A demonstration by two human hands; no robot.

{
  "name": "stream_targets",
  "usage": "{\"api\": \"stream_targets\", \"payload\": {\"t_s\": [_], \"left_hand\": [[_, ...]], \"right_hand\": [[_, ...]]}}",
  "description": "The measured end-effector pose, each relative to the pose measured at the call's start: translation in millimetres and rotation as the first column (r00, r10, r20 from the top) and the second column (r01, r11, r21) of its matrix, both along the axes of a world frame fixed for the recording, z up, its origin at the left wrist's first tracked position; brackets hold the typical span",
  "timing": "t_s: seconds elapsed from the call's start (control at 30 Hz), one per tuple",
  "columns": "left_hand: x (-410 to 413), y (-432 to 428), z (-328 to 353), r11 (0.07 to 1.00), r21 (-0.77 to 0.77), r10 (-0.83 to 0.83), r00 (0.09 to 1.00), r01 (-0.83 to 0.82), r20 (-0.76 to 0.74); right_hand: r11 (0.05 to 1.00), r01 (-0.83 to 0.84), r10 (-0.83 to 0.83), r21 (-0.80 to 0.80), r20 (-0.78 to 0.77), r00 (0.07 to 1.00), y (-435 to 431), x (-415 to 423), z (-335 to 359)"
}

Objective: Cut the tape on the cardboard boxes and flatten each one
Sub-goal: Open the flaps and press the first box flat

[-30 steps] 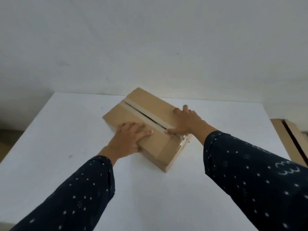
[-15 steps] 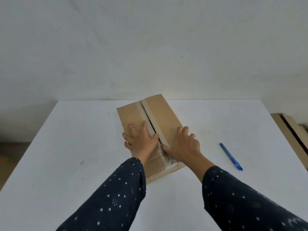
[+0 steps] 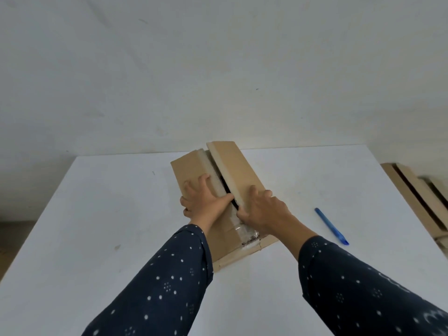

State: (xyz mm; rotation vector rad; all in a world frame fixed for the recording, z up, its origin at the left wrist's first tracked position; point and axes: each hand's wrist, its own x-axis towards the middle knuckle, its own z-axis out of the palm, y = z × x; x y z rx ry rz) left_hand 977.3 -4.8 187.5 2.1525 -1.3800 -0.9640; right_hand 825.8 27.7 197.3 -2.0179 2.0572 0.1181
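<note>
A brown cardboard box (image 3: 236,166) lies on the white table (image 3: 101,226), its long side pointing away from me. Its top tape is slit along the middle seam and a dark gap shows between the two top flaps. My left hand (image 3: 202,201) rests on the left flap, thumb hooked at the gap's edge. My right hand (image 3: 263,210) grips the inner edge of the right flap, which stands slightly raised. Crumpled clear tape (image 3: 243,232) clings to the near end of the box. A blue cutter (image 3: 331,225) lies on the table to the right, apart from both hands.
More cardboard boxes (image 3: 417,197) sit beyond the table's right edge. A plain white wall stands behind the far edge of the table. Bare tabletop lies left of the box and in front of it.
The box was turned from a diagonal to pointing away from me. The flaps have parted, the right one lifting, and the seam gap has widened. Both thumbs moved to the gap.
</note>
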Motion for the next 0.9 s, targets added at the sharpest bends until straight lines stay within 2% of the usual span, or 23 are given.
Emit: {"api": "stream_targets", "payload": {"t_s": [0.13,0.23,0.33,0.4,0.57,0.67,0.77,0.87,0.9], "left_hand": [[8.2,4.0,5.1,0.997,-0.068,0.035,0.990,-0.045,-0.136],[20.5,6.6,12.8,0.980,-0.152,0.058,0.913,-0.129,-0.403],[33.2,9.2,25.2,0.960,-0.183,0.060,0.798,-0.210,-0.600],[44.3,12.4,30.8,0.955,-0.172,0.087,0.783,-0.241,-0.616],[96.3,15.0,35.8,0.949,-0.180,0.150,0.872,-0.259,-0.467],[129.3,15.6,31.6,0.973,-0.038,0.201,0.920,-0.227,-0.335],[138.1,22.7,22.7,0.974,0.078,0.217,0.974,-0.212,-0.065],[120.5,35.5,11.1,0.989,0.099,0.082,0.969,-0.107,0.234],[113.1,37.7,4.1,0.995,0.088,0.023,0.958,-0.050,0.286]], "right_hand": [[0.993,-0.074,0.057,0.095,0.168,0.984,-7.1,-18.5,15.4],[0.977,-0.093,0.037,0.192,0.275,0.961,-11.9,-43.4,38.5],[0.986,-0.048,-0.013,0.162,0.354,0.935,-19.0,-57.1,55.5],[0.995,-0.006,-0.031,0.101,0.364,0.931,-23.7,-60.6,60.2],[0.976,0.217,-0.203,-0.010,0.320,0.925,-21.8,-82.6,48.1],[0.951,0.307,-0.299,-0.029,0.161,0.941,-18.9,-92.9,37.6],[0.977,0.211,-0.213,-0.042,-0.056,0.975,-11.8,-96.5,19.4],[0.992,-0.072,0.058,-0.100,-0.132,0.990,-2.7,-89.1,-0.6],[0.979,-0.178,0.163,-0.101,-0.137,0.977,0.1,-81.7,-3.7]]}}
